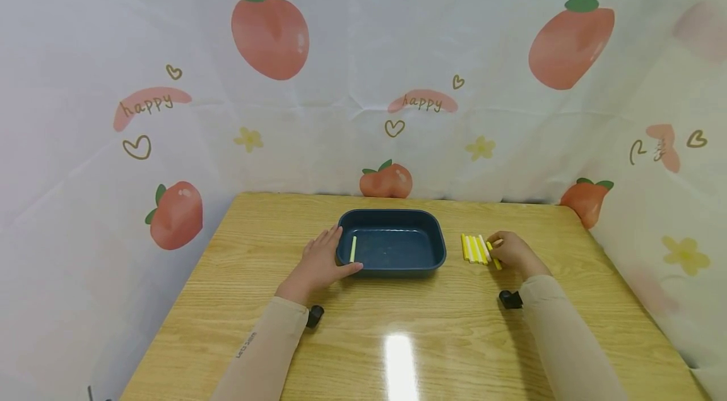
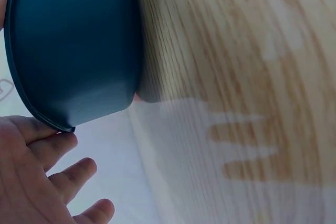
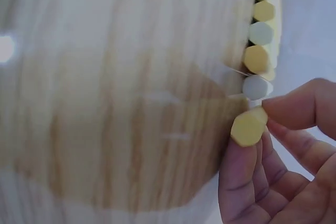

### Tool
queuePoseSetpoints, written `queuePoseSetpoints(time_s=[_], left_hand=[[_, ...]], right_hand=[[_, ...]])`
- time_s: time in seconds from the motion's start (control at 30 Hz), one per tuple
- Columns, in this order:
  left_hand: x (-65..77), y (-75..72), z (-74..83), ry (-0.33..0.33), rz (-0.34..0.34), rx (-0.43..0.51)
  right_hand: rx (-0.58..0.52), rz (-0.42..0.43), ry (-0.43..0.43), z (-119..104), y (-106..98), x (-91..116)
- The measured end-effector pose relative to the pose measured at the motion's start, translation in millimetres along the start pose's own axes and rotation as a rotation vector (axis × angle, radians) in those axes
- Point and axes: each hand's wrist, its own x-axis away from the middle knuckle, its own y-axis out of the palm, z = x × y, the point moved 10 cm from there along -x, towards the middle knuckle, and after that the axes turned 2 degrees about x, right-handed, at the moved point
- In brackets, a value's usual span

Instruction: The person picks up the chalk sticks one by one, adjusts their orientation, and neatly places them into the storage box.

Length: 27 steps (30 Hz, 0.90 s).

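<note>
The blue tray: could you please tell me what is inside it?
One pale stick lies inside, toward the left end of the blue tray. The left hand covers part of the near left corner, so that bit is hidden.

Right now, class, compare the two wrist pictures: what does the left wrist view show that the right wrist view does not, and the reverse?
Only the left wrist view shows the dark blue tub, with the left hand touching its rim.

Only the right wrist view shows the row of sticks, yellow and pale, seen end-on, and the right hand pinching a yellow stick.

Both share the wooden table.
</note>
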Motion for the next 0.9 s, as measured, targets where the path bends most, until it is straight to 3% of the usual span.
queuePoseSetpoints(time_s=[0.4, 0.9], left_hand=[[-1.7, 1.4, -1.9, 0.0, 0.002, -0.017], [-1.1, -0.7, 0.8, 0.015, 0.013, -0.05]], right_hand=[[-0.144, -0.011, 0.001, -10.9, -6.9, 15.8], [-0.212, -0.019, -0.05, -44.9, -15.1, 32.7]])
